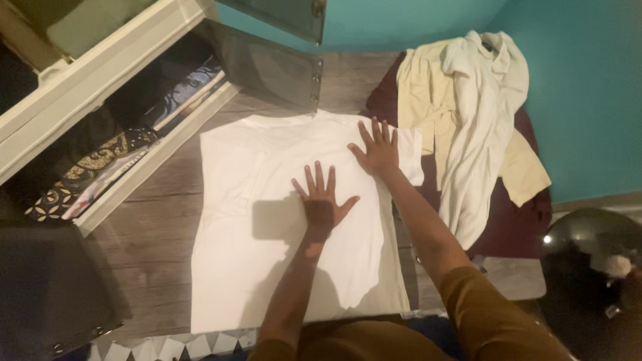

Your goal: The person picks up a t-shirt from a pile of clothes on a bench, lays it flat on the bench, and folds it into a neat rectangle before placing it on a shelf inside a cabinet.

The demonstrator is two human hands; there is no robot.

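White T-shirt (267,220) lies spread flat on the wooden floor (154,234) in the head view, between an open cabinet (100,87) of folded fabrics on one side and a heap of pale clothes (468,113) over a dark maroon cloth (515,220) on the other. I see my left hand (322,200) open, fingers splayed, palm pressed on the middle of the shirt. My right hand (378,150) is open too, flat near the shirt's upper edge by the short sleeve. Neither hand grips anything. As I judge it, uneven pressure from the two palms could push the fabric into fresh creases, and the sleeve, close to the pale heap, could snag or drag against it. A dark rounded helmet (588,267) sits at the far right.
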